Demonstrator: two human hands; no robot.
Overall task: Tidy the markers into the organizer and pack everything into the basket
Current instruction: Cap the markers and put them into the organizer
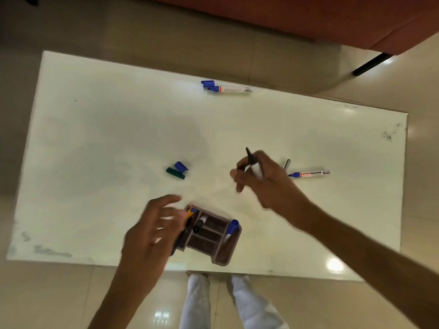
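Observation:
A brown compartmented organizer point(209, 236) stands near the table's front edge with a blue-capped marker point(231, 227), a dark-capped marker point(199, 225) and an orange-and-blue one point(190, 212) in it. My left hand point(152, 231) hovers blurred at its left side, fingers spread; whether it touches the organizer is unclear. My right hand point(259, 179) is raised over the table's middle and grips an uncapped black marker point(253, 163), tip pointing away. Loose blue point(181, 166) and green point(175, 173) caps lie together. An uncapped blue marker point(310, 173) lies to the right. No basket is visible.
Another blue marker point(231, 89) with a loose blue cap point(208, 83) lies at the white table's point(95, 138) far edge. A small silvery item point(287, 163) lies by the right marker. A reddish sofa point(332, 17) stands beyond. My legs point(213, 302) are at the near edge.

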